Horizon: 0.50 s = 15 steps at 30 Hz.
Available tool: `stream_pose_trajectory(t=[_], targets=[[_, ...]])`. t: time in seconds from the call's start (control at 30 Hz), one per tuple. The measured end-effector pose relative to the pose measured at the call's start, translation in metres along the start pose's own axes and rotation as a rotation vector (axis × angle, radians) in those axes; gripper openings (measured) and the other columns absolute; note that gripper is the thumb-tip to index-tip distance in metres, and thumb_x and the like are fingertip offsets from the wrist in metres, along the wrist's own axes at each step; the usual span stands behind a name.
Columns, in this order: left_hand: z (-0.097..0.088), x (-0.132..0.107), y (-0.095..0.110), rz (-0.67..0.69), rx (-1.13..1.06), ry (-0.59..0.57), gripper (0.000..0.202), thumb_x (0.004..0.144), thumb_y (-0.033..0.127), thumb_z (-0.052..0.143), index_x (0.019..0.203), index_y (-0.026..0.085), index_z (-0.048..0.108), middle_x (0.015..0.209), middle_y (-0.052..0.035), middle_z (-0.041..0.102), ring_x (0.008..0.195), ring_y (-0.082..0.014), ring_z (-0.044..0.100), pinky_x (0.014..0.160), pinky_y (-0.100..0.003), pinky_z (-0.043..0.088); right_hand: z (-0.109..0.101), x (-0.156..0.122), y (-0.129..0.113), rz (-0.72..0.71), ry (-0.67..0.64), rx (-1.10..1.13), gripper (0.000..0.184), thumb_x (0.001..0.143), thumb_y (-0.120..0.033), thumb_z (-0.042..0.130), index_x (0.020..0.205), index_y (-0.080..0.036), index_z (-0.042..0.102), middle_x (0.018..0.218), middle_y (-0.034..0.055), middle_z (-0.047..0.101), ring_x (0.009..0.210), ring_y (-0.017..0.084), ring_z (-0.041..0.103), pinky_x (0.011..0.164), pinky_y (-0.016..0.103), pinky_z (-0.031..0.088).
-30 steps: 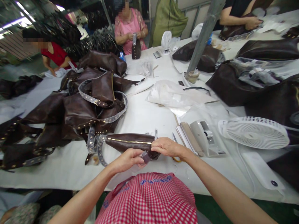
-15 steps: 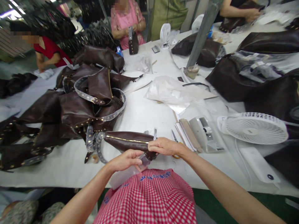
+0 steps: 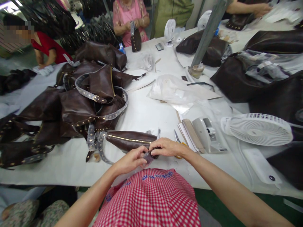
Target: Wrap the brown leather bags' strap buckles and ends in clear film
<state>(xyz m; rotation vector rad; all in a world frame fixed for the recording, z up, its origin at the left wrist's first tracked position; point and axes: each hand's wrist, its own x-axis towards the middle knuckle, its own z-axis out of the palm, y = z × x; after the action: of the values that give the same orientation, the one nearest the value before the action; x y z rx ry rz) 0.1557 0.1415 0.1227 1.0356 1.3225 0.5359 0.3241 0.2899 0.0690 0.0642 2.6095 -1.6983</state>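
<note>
A dark brown leather bag (image 3: 127,140) with a gold zip lies on the white table (image 3: 146,118) just in front of me. My right hand (image 3: 167,147) is closed over its near end. My left hand (image 3: 131,160) pinches a small piece of clear plastic wrap (image 3: 148,157) at that same end. The bag's strap (image 3: 100,146), wrapped in clear film, loops off to the left.
A heap of brown studded bags (image 3: 78,107) fills the left. Scissors (image 3: 177,138), a grey tool (image 3: 207,134) and card strips lie right of my hands. A white fan (image 3: 259,129) lies farther right. Plastic bags (image 3: 172,90) sit mid-table. Other people work at the far side.
My hands have drawn closer together at the bag's near end, and the left hand has risen up to the plastic piece. The bag stays in place.
</note>
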Motion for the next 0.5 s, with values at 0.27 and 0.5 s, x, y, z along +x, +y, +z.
stream_pose_trajectory(t=[0.27,0.5], targets=[[0.012,-0.005,0.011,0.063,0.346,0.216,0.024,0.081,0.016,0.05,0.104,0.018,0.055,0.083,-0.0008,0.063,0.077,-0.0168,0.058,0.071,-0.026,0.044,-0.002,0.004,0.003,-0.007,0.009,0.085,0.023,0.089,-0.031,0.052,0.095,-0.016,0.068,0.08,0.0011,0.066,0.072,0.012,0.057,0.066,0.02,0.04],[0.012,-0.009,0.004,0.053,0.118,0.234,0.032,0.081,0.019,0.054,0.113,0.019,0.049,0.081,0.0001,0.065,0.068,-0.0141,0.058,0.066,-0.025,0.045,0.0,0.006,0.0,-0.026,0.038,0.091,0.022,0.09,-0.03,0.052,0.097,-0.016,0.068,0.082,0.0013,0.066,0.073,0.013,0.057,0.067,0.021,0.04]])
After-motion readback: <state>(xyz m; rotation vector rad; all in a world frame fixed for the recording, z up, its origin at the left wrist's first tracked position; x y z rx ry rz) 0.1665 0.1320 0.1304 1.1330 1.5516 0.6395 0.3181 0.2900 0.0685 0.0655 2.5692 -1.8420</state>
